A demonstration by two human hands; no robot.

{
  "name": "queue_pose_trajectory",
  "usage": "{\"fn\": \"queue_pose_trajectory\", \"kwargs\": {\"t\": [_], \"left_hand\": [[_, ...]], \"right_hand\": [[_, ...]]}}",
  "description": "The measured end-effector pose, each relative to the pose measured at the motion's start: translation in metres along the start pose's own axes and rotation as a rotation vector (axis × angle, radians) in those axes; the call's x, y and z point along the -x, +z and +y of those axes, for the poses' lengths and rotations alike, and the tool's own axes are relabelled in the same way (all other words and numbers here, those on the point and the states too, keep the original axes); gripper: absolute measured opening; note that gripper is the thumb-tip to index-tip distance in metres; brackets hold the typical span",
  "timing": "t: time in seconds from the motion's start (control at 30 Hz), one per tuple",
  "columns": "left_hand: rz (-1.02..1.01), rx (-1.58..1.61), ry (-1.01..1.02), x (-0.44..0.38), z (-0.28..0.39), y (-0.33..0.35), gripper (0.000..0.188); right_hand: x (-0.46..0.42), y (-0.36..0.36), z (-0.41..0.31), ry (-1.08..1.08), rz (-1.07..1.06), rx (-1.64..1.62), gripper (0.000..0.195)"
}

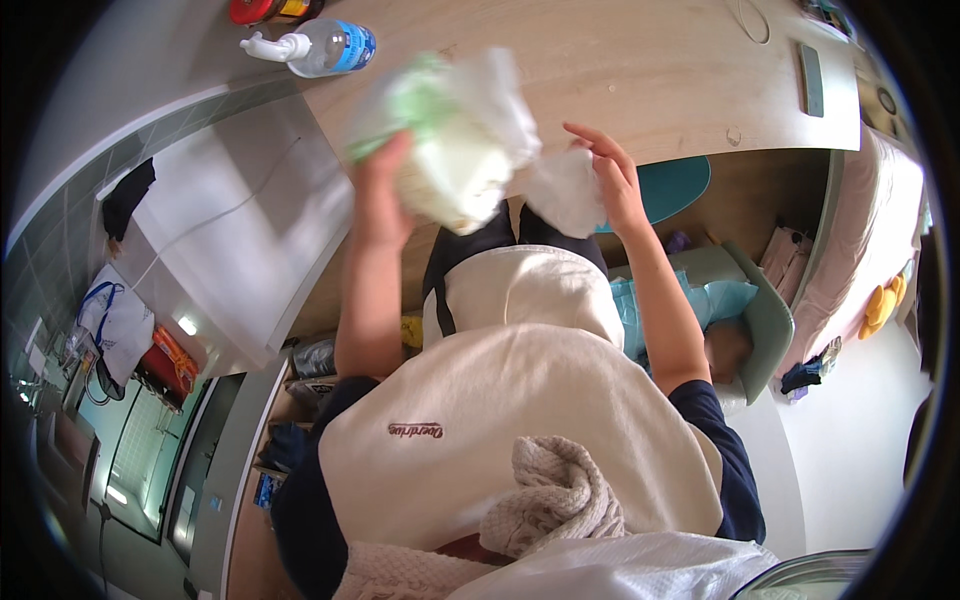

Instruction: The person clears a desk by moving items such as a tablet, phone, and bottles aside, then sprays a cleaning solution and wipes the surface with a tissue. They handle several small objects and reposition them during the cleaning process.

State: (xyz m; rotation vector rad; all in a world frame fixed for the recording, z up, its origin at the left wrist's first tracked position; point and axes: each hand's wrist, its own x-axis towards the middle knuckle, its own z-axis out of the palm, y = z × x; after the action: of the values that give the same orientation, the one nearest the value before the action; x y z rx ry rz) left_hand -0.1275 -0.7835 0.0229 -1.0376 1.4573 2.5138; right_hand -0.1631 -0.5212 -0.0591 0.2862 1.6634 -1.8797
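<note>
In my left hand [384, 195] is a soft pack with white and green wrapping [442, 142], lifted over the front edge of the light wooden desktop [570, 82]. Motion blurs this pack, so I cannot tell exactly what it contains. My right hand [619, 180] pinches a thin, crumpled white sheet [566, 191], likely tissue, with the index finger stretched out towards the pack. A narrow gap separates the sheet from the pack. Both hands are above my lap.
A clear pump bottle [334, 49] with a blue label lies near the desktop's left side, beside a red-lidded jar [259, 11]. Towards the right edge are a phone-like flat object [810, 79] and a thin cord loop [754, 22]. Below the desk's edge shows a teal rounded panel [671, 187].
</note>
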Motion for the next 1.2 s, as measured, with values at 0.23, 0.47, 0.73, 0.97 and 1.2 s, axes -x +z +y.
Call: {"fn": "queue_pose_trajectory", "kwargs": {"t": [0.23, 0.47, 0.73, 0.97, 1.2], "left_hand": [[-0.369, -0.272, -0.063, -0.032, -0.049, 0.089, 0.06], [-0.18, -0.508, 0.352, -0.074, -0.113, 0.109, 0.044], [-0.298, -0.938, 0.726, -0.111, -0.16, 0.129, 0.034], [-0.176, -1.277, 1.1, -0.111, -0.167, 0.137, 0.032], [-0.096, -1.438, 1.063, -0.113, -0.179, 0.135, 0.034]], "right_hand": [[0.019, -0.04, -0.018, 0.124, -0.045, -0.21, 0.037], [0.031, -0.13, -0.014, 0.059, 0.293, -0.361, 0.03], [0.036, -0.169, -0.015, 0.028, 0.319, -0.406, 0.029], [0.032, -0.185, -0.013, 0.049, 0.307, -0.385, 0.031], [0.028, -0.192, -0.015, 0.036, 0.287, -0.397, 0.031]]}}
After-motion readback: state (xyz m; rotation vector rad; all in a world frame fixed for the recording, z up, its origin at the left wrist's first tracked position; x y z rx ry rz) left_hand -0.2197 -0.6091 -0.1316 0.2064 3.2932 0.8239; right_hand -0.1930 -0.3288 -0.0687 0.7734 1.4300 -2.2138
